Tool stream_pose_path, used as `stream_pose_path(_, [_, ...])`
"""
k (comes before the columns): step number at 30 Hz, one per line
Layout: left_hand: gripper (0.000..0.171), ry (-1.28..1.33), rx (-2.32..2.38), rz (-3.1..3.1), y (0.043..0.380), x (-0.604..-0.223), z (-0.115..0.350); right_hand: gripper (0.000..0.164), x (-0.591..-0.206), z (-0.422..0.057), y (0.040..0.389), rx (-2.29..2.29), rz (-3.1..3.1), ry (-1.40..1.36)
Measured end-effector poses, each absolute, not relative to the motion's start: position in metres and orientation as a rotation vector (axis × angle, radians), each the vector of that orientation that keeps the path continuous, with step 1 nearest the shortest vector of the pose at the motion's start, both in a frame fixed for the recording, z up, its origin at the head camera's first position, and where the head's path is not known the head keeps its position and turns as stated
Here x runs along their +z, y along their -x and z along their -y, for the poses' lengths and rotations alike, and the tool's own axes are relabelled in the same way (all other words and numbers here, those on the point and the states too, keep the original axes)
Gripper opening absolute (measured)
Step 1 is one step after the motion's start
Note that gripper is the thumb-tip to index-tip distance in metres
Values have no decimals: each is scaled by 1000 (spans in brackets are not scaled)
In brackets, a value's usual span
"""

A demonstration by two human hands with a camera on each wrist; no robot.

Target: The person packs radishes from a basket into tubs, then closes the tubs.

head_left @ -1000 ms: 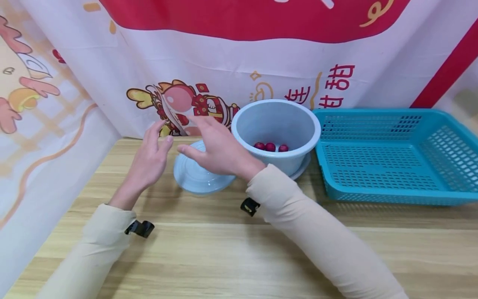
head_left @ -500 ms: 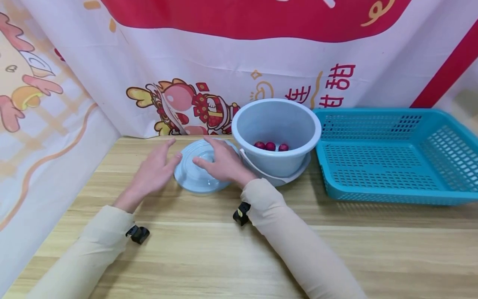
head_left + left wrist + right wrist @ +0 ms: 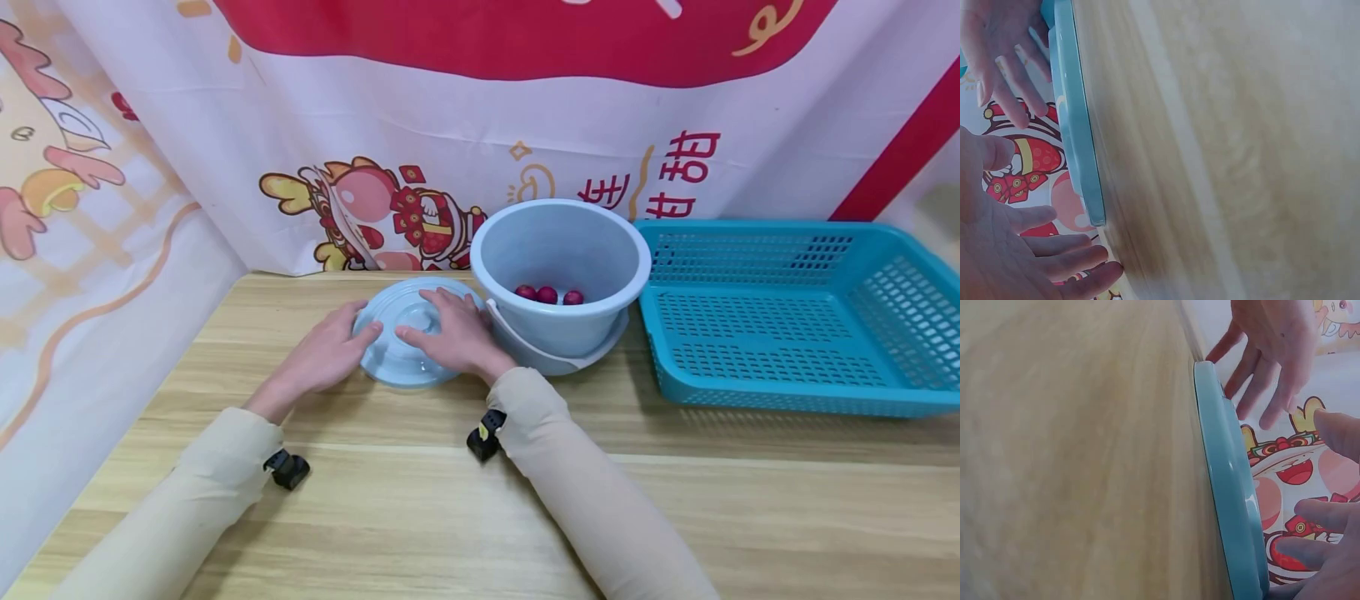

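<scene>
A round light-blue lid (image 3: 405, 367) lies flat on the wooden table, left of the bucket; both wrist views show the lid (image 3: 1079, 119) edge-on. At its left edge is my left hand (image 3: 330, 352), fingers spread and thumb reaching over the rim. My right hand (image 3: 459, 335) hovers over or rests on the lid's right part, its fingers loosely extended; firm contact cannot be told. Neither hand grips the lid. Beside my right hand stands a light-blue bucket (image 3: 558, 329) with several small dark-red round things (image 3: 547, 295) in the bottom and its handle (image 3: 525, 343) lowered.
A turquoise perforated basket (image 3: 757, 390) stands right of the bucket. Behind everything hangs a white and red printed cloth (image 3: 420, 108), and another printed cloth surface (image 3: 97, 275) borders the table on the left. Wooden tabletop (image 3: 390, 500) extends in front.
Both hands have come down toward the lid. My left hand has moved right to its edge, and my right hand has lowered over it, uncovering the bucket's handle from view. The lid stays put.
</scene>
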State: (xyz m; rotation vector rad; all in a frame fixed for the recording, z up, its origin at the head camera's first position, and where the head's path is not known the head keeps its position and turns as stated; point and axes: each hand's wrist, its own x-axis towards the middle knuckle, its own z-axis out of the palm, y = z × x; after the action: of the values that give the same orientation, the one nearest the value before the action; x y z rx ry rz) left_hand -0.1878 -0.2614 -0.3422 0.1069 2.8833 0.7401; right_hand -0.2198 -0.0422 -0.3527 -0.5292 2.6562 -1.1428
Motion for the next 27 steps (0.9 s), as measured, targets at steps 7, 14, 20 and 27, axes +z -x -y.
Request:
stream_pose_path(7, [81, -18, 744, -2832, 188, -337, 264, 79, -352, 42, 220, -1088, -2645, 498])
stream_pose_path(14, [81, 26, 742, -2809, 188, -333, 270, 77, -352, 45, 221, -1049, -2627, 519])
stream_pose_path(20, [78, 149, 782, -2748, 191, -329, 277, 81, -352, 47, 223, -972, -2571, 512])
stream_pose_path(27, [71, 344, 991, -2644, 197, -321, 273, 86, -352, 46, 226, -956, -2504, 528])
